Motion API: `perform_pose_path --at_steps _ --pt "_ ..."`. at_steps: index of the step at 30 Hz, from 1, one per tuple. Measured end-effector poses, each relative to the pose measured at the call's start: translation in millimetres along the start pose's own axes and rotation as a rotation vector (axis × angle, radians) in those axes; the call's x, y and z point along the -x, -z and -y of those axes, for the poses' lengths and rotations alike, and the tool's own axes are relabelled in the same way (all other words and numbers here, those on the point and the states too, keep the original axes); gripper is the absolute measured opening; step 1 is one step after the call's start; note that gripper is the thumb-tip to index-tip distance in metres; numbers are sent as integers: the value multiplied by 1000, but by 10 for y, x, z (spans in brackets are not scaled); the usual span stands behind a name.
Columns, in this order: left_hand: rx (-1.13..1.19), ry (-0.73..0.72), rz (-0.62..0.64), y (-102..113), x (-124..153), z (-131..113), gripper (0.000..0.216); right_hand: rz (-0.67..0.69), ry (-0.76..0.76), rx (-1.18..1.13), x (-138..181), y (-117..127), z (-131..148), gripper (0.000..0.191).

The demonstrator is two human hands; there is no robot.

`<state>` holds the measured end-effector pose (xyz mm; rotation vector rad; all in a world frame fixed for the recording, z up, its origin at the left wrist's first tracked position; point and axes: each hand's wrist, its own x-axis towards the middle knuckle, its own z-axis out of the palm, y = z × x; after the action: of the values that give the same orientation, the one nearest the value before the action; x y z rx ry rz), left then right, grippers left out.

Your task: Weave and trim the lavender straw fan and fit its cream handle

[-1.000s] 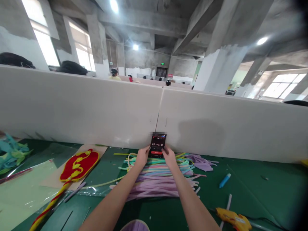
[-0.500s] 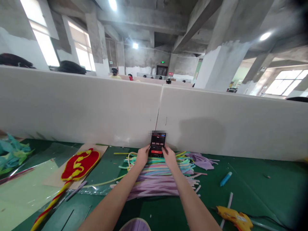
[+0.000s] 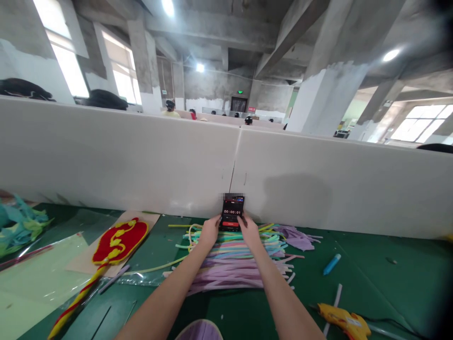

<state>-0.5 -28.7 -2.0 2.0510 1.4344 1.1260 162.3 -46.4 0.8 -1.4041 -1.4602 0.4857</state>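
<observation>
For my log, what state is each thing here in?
Phone, screen lit, reading 00:00:01
Left hand, holding phone
Right hand, holding phone
Pastel strips, loosely piled
Red-and-yellow piece, lying flat
Blue stick, lying flat
Glue gun, lying down, power unclear
Green sign, lit

The tall white partition panel (image 3: 148, 158) stops my reach just beyond the slim black smartphone (image 3: 231, 219) between my left hand (image 3: 211, 230) and right hand (image 3: 249, 230). Beneath my forearms, the heap of pastel fuzzy stems (image 3: 230, 279) fills the middle. To its right, a lane of green tabletop (image 3: 307, 276) runs up to the blue pen-like tube (image 3: 331, 264). Nearer me, the yellow glue gun (image 3: 343, 321) blocks that side; leftward, the flat red fuzzy paddle with yellow edging (image 3: 105, 248) bars a low sweep.
</observation>
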Motion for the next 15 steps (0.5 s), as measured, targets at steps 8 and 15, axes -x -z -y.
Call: perform_pose_path --at_steps 8,15 --pt "-113 10 -34 447 145 -389 37 -69 -15 40 340 514 286 39" --pt "-238 -30 12 742 1005 -917 32 76 61 149 1420 943 618 22"
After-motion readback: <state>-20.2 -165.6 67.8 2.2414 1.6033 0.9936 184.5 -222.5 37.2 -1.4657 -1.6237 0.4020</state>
